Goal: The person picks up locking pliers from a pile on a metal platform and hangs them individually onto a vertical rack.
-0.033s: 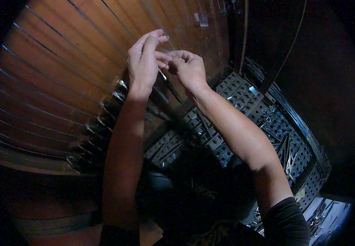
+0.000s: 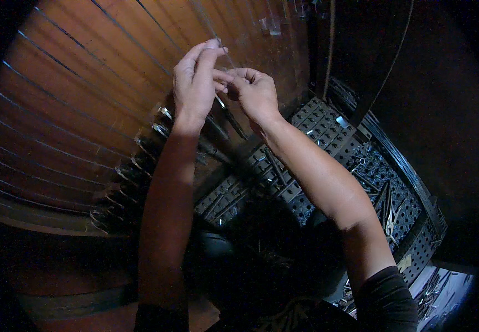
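My left hand [image 2: 195,86] is raised against a curved orange-brown panel [image 2: 118,72], its fingers curled around a thin wire [image 2: 217,36] that runs down the panel. Close beside it, touching or nearly so, my right hand [image 2: 258,95] has thumb and fingertips pinched together at the lower part of that wire. What exactly lies between the fingertips is too small to see. Just under both hands hangs a slim dark rod [image 2: 231,119] with a bright upper end; how it joins the wire is hidden by the fingers.
Several more wires [image 2: 57,72] fan across the panel, down to a row of dark hanging pieces with shiny tops [image 2: 134,166]. At right, a perforated metal rack [image 2: 319,130] carries rods and loose metal tools [image 2: 389,213]. A bundle of long wires [image 2: 402,171] lies along its edge.
The fingers of my left hand have shifted very slightly to the right. My right hand and the hanging rod look the same.
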Motion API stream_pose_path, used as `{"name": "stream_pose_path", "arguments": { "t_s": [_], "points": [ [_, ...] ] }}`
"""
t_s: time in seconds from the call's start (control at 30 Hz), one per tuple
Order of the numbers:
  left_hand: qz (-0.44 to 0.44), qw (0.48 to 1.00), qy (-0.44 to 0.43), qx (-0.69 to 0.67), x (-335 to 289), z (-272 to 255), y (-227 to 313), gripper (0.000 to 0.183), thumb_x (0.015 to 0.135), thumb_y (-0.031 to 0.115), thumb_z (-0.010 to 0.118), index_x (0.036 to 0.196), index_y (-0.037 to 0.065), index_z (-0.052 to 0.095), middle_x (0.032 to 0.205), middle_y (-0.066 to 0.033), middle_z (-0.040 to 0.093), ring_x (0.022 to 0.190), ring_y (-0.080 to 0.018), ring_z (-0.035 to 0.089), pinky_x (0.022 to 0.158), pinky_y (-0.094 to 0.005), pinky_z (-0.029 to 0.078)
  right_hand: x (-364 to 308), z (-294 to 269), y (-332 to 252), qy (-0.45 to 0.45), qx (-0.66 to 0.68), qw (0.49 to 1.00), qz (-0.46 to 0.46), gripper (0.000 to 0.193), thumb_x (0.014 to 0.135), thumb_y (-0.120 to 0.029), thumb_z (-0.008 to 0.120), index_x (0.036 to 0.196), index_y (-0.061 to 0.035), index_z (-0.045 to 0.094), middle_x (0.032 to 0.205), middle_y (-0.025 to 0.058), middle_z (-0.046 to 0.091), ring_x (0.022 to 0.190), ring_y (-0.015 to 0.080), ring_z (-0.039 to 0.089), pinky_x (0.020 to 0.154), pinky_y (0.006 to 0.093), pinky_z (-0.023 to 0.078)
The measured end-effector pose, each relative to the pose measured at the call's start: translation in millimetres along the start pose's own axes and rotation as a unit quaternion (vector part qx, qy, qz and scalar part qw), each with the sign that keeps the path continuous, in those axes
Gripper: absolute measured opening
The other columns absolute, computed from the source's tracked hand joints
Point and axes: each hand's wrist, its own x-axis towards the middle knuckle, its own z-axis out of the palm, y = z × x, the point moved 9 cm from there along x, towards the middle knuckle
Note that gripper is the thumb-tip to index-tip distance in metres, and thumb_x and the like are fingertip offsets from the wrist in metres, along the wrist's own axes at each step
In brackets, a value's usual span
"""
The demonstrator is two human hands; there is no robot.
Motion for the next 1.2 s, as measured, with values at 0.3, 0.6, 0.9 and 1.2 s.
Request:
{"name": "stream_pose_path", "arguments": {
  "t_s": [0.3, 0.6, 0.9, 1.2],
  "points": [
    [0.024, 0.997, -0.013, 0.069, 3, -9, -17, 0.026, 0.094, 0.01, 0.068, 0.115, -0.004, 0.066, 0.097, -0.0106, 0.072, 0.067, -0.0096, 0.064, 0.058, -0.0239, 0.051, -4, 2, 0, 0.0, -0.005, 1.0, 0.012, 0.018, 0.097, -0.014, 0.065, 0.098, 0.0025, 0.071, 0.077, 0.0046, 0.072, 0.066, 0.0089, 0.063, 0.063, 0.0262, 0.05],
    [0.022, 0.988, 0.036, 0.149, 9, -16, -16, 0.047, 0.095, 0.018, 0.065, 0.132, -0.006, 0.048, 0.097, -0.0158, 0.072, 0.066, -0.0176, 0.07, 0.062, -0.0308, 0.055, -3, 2, 5, 0.005, -0.027, 0.999, 0.019, 0.019, 0.097, -0.015, 0.065, 0.097, 0.0029, 0.071, 0.077, 0.0048, 0.072, 0.067, 0.0096, 0.064, 0.063, 0.026, 0.05],
    [0.049, 0.964, 0.096, 0.242, 4, -34, -20, 0.053, 0.096, 0.016, 0.062, 0.138, -0.008, 0.039, 0.092, -0.0153, 0.073, 0.066, -0.0219, 0.071, 0.07, -0.0346, 0.055, -1, 1, 20, -0.005, -0.025, 0.999, 0.04, 0.019, 0.096, -0.017, 0.066, 0.097, 0.0006, 0.072, 0.076, 0.0039, 0.071, 0.066, 0.0093, 0.063, 0.064, 0.0265, 0.05],
    [0.048, 0.948, 0.132, 0.287, 10, -39, -9, 0.051, 0.095, 0.019, 0.066, 0.134, -0.009, 0.05, 0.076, -0.0132, 0.072, 0.067, -0.0166, 0.067, 0.067, -0.0311, 0.052, -1, 0, 30, 0.003, -0.066, 0.997, 0.046, 0.016, 0.094, -0.015, 0.065, 0.093, -0.0009, 0.072, 0.076, 0.0032, 0.071, 0.067, 0.0098, 0.063, 0.065, 0.0274, 0.05]
  ]
}}
